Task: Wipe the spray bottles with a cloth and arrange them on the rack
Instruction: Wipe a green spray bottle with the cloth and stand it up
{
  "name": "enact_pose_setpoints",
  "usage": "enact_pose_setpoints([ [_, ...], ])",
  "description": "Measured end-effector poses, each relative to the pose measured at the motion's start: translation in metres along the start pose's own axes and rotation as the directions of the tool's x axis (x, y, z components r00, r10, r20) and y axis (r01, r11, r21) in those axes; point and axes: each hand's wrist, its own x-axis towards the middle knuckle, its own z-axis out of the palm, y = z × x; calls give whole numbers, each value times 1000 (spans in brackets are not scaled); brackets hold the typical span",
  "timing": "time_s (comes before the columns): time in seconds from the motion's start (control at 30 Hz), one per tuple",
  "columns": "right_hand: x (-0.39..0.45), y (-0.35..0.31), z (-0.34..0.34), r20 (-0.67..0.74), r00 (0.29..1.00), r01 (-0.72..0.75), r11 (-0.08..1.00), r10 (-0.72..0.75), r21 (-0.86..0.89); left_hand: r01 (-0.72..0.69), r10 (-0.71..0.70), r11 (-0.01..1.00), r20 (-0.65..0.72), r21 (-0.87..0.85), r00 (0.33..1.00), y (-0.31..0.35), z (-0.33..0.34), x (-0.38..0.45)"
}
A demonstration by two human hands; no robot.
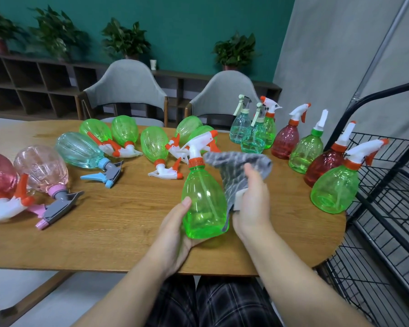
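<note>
My left hand [175, 234] grips the base of a green spray bottle [203, 197] with an orange collar and a white trigger head, holding it upright above the wooden table [104, 232]. My right hand [253, 201] holds a grey striped cloth [236, 171] against the bottle's right side. Several bottles lie on their sides at the left and middle of the table. Several others stand upright at the right, near the black wire rack [387, 208].
Two grey chairs [125, 90] stand behind the table. A dark shelf unit [33, 86] with potted plants runs along the green wall. The rack stands close to the table's right edge, and a grey curtain hangs behind it.
</note>
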Motion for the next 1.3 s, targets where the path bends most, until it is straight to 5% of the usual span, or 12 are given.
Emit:
enact_pose_setpoints([
  [0.07,-5,10,3,171,980,141,963,-102,-229,-43,43,998,-2,35,999,1,1,0],
  [0.2,-11,29,2,468,860,406,826,-201,-391,-148,145,986,34,77,989,2,1,1],
  [0.57,-12,44,-26,569,760,462,877,-313,-135,-84,83,988,15,130,996,-1,-6,5],
  [0.67,-17,42,-27,593,737,436,898,-325,-51,-177,188,981,-138,84,972,-41,-77,41],
  [0.73,-22,39,-28,537,793,348,937,-287,-13,-217,229,971,-128,98,965,-36,-65,31],
  [0.83,-20,28,-24,197,980,-5,985,-29,173,-166,167,986,-56,16,984,-4,-14,4],
  [0.93,-5,15,-23,-73,950,-258,896,303,362,-201,201,980,-86,5,976,-3,-8,2],
  [1.13,5,2,0,65,972,-233,968,227,98,-158,162,986,-80,61,984,-1,0,-1],
  [1.3,0,21,13,336,939,205,903,-72,-378,-132,138,988,-62,86,989,1,4,0],
])
